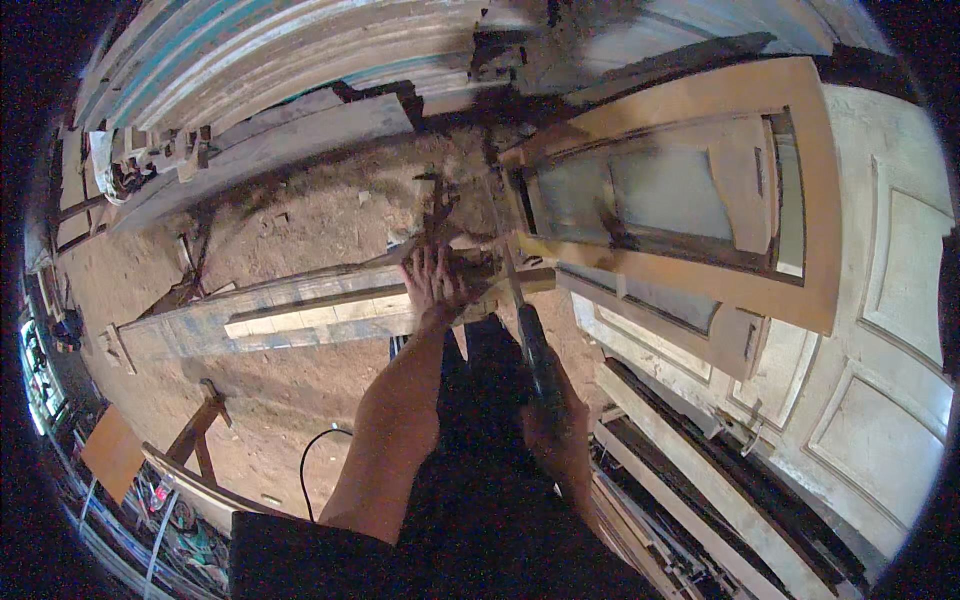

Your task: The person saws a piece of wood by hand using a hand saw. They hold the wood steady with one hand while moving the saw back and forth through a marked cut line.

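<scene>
My left hand (434, 282) lies flat with fingers spread on the right end of a long, worn wooden plank (300, 312) that runs across the middle of the view. My right hand (556, 420) is closed around the dark handle of a hand saw (520, 300). The saw's thin blade points away from me and meets the plank's end just right of my left hand. The plank has a paler strip of wood along its middle.
A bare wooden door frame with glass panes (700, 190) leans at the right, next to a white panelled door (890, 330). Stacked boards (270, 60) fill the top. Sawdust covers the dirt floor (300, 220). A black cable (315, 460) and wooden slats (680, 470) lie near my legs.
</scene>
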Tool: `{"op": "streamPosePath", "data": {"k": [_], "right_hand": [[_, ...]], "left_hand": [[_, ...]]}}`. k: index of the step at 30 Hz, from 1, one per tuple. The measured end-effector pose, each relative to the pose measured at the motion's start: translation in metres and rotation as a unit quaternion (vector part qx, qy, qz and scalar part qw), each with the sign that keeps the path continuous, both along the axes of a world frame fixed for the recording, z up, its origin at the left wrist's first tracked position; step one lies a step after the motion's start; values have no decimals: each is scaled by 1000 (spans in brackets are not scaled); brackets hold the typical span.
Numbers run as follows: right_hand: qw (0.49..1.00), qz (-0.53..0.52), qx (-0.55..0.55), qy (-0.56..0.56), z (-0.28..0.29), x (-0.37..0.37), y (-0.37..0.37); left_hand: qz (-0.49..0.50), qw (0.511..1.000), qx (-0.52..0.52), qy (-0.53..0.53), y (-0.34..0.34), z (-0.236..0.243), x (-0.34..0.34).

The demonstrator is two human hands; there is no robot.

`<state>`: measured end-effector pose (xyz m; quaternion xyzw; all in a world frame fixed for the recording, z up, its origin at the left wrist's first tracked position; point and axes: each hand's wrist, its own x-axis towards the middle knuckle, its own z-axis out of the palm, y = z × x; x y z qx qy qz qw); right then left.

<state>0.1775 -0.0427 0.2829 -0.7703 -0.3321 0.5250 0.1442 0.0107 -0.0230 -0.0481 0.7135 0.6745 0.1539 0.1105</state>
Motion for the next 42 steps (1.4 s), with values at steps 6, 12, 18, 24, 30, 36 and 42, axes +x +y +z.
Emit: {"op": "streamPosePath", "data": {"k": [6,12,18,24,30,36,42], "right_hand": [[996,-25,69,45,-19,8,-15],[999,-11,32,16,-14,13,-2],[997,-16,58,41,-9,12,-8],[996,7,61,67,-17,10,2],[993,-22,97,55,-20,20,-23],[998,-18,29,49,-25,19,-3],[992,-79,34,95,-30,22,-47]], "left_hand": [[13,978,-205,30,10,13,8],[-6,987,-160,15,14,25,11],[-26,998,59,-26,5,10,9],[18,985,-168,35,-8,-7,-14],[-7,987,-160,29,10,4,10],[-26,998,-53,9,7,-13,0],[-17,985,-148,87,-7,-18,-6]]}}
